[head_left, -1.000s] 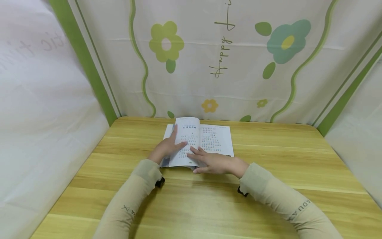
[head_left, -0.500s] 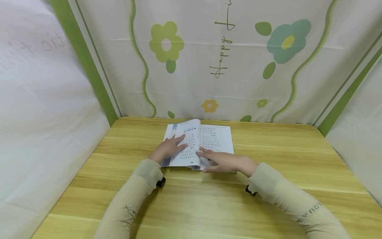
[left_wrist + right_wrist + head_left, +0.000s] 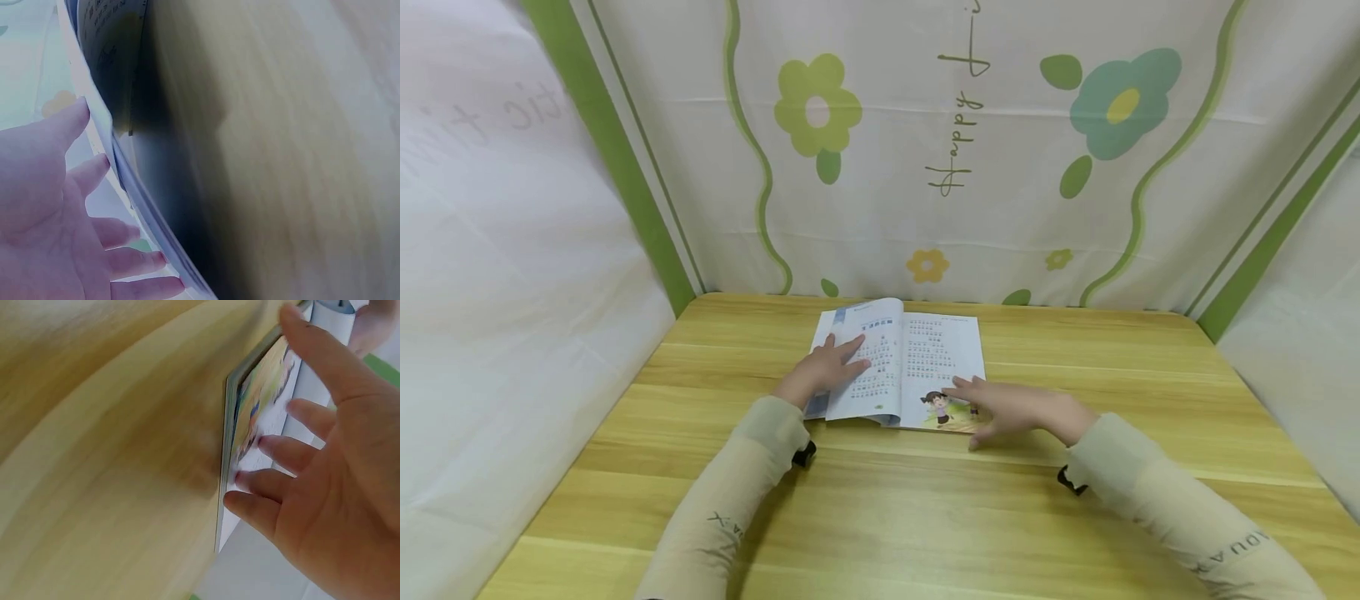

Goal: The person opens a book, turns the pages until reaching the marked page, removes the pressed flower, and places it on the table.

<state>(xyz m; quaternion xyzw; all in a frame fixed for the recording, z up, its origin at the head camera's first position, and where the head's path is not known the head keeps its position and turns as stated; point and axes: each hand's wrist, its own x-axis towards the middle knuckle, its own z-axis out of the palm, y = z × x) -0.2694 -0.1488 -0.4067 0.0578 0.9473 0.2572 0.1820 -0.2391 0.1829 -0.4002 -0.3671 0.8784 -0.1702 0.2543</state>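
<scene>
An open book (image 3: 925,346) lies on the wooden table, its left pages bulging up near the spine. My left hand (image 3: 822,368) rests with spread fingers on the left page; in the left wrist view those fingers (image 3: 134,262) reach the edge of the pages. Over the lower outer corner of the right page is my right hand (image 3: 1015,408), fingers extended and holding nothing. A cartoon picture of a child (image 3: 937,407) shows beside its fingertips. The right wrist view has the right fingers (image 3: 287,453) spread close over the picture, the thumb near the book's bottom edge.
The wooden table (image 3: 880,517) extends around the book on all sides. A white curtain (image 3: 880,208) with printed flowers stands behind its far edge, and white cloth walls (image 3: 512,292) flank both sides.
My right hand has slid right from the left page across the spine to the right page's outer corner, uncovering the picture. The left page has settled lower; my left hand has stayed on it.
</scene>
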